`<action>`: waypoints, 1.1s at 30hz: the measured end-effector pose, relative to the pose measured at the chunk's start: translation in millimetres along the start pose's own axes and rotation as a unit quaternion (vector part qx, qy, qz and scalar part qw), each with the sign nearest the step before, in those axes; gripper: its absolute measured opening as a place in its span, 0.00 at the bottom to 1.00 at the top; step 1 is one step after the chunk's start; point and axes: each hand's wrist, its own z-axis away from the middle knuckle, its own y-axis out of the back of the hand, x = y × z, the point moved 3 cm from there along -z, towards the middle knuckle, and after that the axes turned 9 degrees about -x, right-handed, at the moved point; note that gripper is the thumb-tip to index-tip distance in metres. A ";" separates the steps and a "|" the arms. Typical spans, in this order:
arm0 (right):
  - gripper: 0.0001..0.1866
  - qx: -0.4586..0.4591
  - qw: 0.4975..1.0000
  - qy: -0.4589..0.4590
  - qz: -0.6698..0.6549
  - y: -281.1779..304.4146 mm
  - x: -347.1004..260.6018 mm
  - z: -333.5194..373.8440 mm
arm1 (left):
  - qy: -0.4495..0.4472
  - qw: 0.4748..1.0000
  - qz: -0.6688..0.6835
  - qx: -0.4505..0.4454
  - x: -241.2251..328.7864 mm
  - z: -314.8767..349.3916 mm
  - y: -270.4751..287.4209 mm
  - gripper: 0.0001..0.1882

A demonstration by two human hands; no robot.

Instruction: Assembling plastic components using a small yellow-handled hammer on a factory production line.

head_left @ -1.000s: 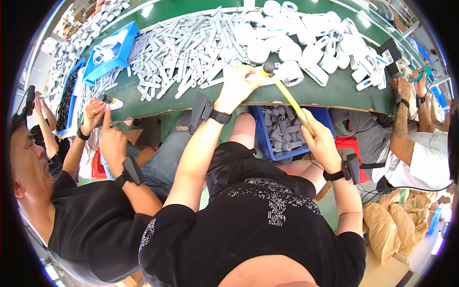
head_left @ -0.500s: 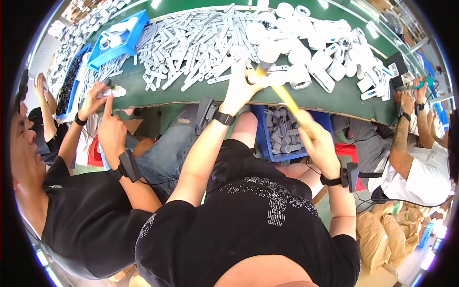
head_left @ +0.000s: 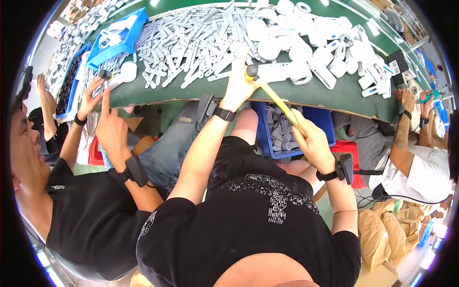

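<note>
My right hand (head_left: 311, 139) is closed around the yellow handle of a mallet (head_left: 282, 106), which slants up and left across the table edge. Its dark head meets the white plastic part (head_left: 273, 71) right beside my left hand (head_left: 238, 90). That hand is closed on the part's near end, and the fingers are washed out by glare. The part lies at the table's front, its far end pointing right toward the white round-ended housings (head_left: 300, 52). Many slim grey plastic strips (head_left: 191, 43) are heaped beyond my left hand.
Below the table edge stands a blue bin (head_left: 267, 152) of grey parts. On the left, a co-worker's hands (head_left: 111, 129) hold a tool at a white part, near a blue tray (head_left: 119, 45). Another person works at the right. Brown bags (head_left: 382, 234) lie at the lower right.
The mallet head has come down and slightly left, close against my left hand. My right hand has shifted a little left and down. The co-worker's tool and part have moved slightly.
</note>
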 end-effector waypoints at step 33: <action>0.23 0.074 0.996 -0.038 -0.010 23.5 3.2 15.4 | -0.007 0.998 -0.019 -0.058 8.4 -2.9 3.0 0.35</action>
